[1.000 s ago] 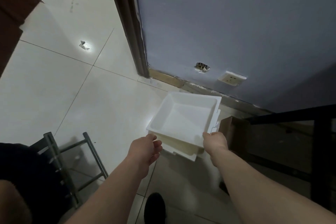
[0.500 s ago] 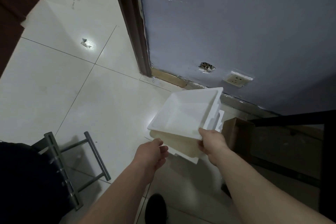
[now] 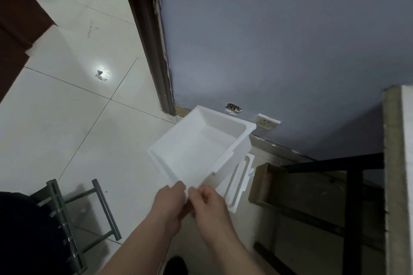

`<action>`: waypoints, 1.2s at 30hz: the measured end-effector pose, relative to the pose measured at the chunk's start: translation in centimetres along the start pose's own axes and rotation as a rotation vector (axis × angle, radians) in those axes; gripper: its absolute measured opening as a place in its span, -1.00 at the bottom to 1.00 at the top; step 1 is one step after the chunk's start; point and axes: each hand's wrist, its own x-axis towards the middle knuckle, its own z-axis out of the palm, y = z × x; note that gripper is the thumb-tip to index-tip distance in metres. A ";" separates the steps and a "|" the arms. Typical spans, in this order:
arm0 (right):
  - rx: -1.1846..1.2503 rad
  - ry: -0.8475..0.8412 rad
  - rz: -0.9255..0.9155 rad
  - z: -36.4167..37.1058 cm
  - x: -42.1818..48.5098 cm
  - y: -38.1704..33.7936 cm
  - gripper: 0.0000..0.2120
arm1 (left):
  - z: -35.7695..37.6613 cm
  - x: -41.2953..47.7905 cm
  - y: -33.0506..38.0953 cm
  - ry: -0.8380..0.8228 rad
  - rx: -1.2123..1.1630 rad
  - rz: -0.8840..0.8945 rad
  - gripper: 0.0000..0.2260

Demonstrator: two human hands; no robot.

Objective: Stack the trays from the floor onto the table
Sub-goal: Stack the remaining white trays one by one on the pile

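We see a white, rectangular foam tray (image 3: 196, 152) held in the air above the pale tiled floor (image 3: 67, 123), tilted so that its far end points toward the blue-grey wall (image 3: 268, 40). Both hands meet at its near corner. The left hand (image 3: 169, 204) has its fingers (image 3: 178, 186) curled onto the rim, and the right hand (image 3: 209, 206) sits just beside it, its fingers (image 3: 197, 192) clamped on the same corner. The two hands touch or nearly touch; we cannot tell which.

Below the held tray and to its right, a second white foam tray (image 3: 240, 182) lies on the floor, mostly hidden, with only its right rim showing. Just beside that stands an open brown cardboard box (image 3: 290, 190), under the black metal frame (image 3: 354, 196) of the bench (image 3: 396, 163), whose pale top enters at the right edge.

On the wall behind the tray we see a white socket (image 3: 267, 121) and, left of it, a ragged hole (image 3: 233, 108). A dark door frame (image 3: 147, 40) runs down to the floor left of the wall. A small scrap of paper (image 3: 101, 75) lies on the tiles well apart from the trays. At the lower left stands a grey metal stool frame (image 3: 104, 205), and a black shoe (image 3: 175, 265) shows at the bottom edge.
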 end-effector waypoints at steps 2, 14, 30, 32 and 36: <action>0.040 0.072 -0.015 -1.3 -1.2 -0.9 -0.73 | -0.8 -1.5 0.6 -0.005 -0.033 0.038 -0.87; 0.130 0.231 -0.195 -12.8 -8.3 -13.3 -0.66 | -6.7 -11.3 4.9 0.027 0.205 0.329 -0.76; -0.156 0.121 -0.340 -19.6 -24.9 -13.8 -0.52 | -5.5 -32.6 4.3 0.159 0.401 0.616 -0.66; -0.152 0.137 -0.355 -21.0 -26.8 -14.1 -0.52 | -4.5 -35.5 4.4 0.119 0.397 0.655 -0.59; -0.110 0.190 -0.382 -24.2 -30.2 -14.4 -0.46 | -2.3 -40.2 4.2 0.058 0.398 0.702 -0.46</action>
